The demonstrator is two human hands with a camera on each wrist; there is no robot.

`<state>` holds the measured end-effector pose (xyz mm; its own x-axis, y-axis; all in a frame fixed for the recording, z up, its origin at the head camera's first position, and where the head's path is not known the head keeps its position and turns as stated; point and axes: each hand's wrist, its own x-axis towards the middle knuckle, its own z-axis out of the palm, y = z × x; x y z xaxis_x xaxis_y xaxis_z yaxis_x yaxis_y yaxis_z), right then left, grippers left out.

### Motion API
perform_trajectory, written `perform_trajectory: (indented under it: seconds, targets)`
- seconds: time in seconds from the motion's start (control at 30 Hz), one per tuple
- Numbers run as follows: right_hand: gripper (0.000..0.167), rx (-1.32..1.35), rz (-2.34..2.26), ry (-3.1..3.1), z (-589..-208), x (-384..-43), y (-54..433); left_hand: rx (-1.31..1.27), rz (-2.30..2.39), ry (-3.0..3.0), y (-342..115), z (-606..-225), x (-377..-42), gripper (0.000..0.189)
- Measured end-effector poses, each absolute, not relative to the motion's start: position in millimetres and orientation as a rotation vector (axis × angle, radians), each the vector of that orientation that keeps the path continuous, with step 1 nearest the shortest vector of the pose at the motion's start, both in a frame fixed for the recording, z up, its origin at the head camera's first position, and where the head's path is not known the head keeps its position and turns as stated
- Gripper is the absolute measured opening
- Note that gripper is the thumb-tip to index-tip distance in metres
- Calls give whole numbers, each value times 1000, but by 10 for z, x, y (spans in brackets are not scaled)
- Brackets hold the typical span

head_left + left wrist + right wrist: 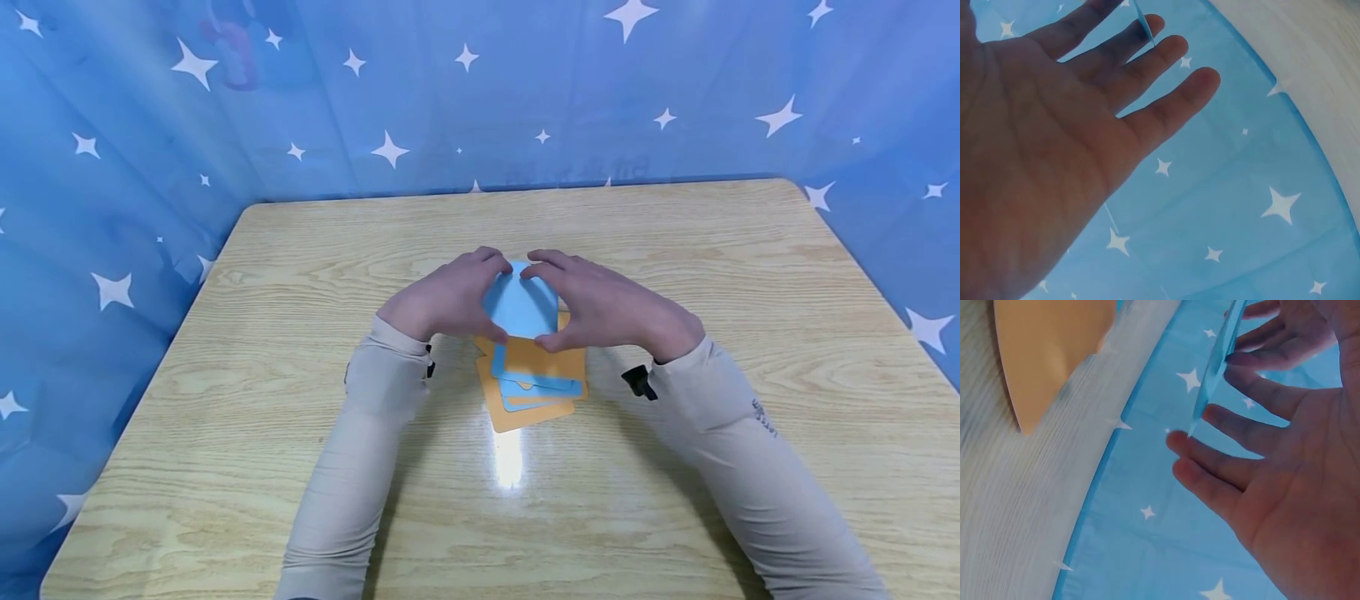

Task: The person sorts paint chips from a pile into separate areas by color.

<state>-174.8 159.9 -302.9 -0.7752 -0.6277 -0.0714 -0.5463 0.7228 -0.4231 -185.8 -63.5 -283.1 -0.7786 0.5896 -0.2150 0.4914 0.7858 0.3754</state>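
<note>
Over the middle of the table, both hands hold a light blue card (523,310) between them. My left hand (459,293) grips its left side, thumb at the near corner and fingers toward the far one. Opposite it, my right hand (611,307) grips the right side in the same way. In the right wrist view the blue card (1215,372) appears nearly edge-on at the fingertips. Only a thin sliver of the card (1145,26) shows in the left wrist view. Beneath lies a loose, overlapping pile of orange cards (497,408) and blue cards (540,388), partly covered by the held card.
The pile sits on a light wood-grain table (247,417) with rounded far corners. A blue curtain with white stars (389,150) hangs behind the table and along its sides. Light reflects off the tabletop just in front of the pile.
</note>
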Motion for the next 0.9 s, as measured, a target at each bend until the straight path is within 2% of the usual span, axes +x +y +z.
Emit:
perform_trajectory:
  seconds: [0.23,0.53,0.9]
  targets:
    - [79,-944,-587,2753,-3018,-1750,1539,801,462,2654,-761,-2766,-1834,82]
    - [72,-1064,-603,2787,-3008,-1767,1345,750,499,2676,-966,-2734,-1815,80]
    - [72,-1039,-570,2750,-3010,-1812,816,626,462,2680,-1426,-2701,-1754,79]
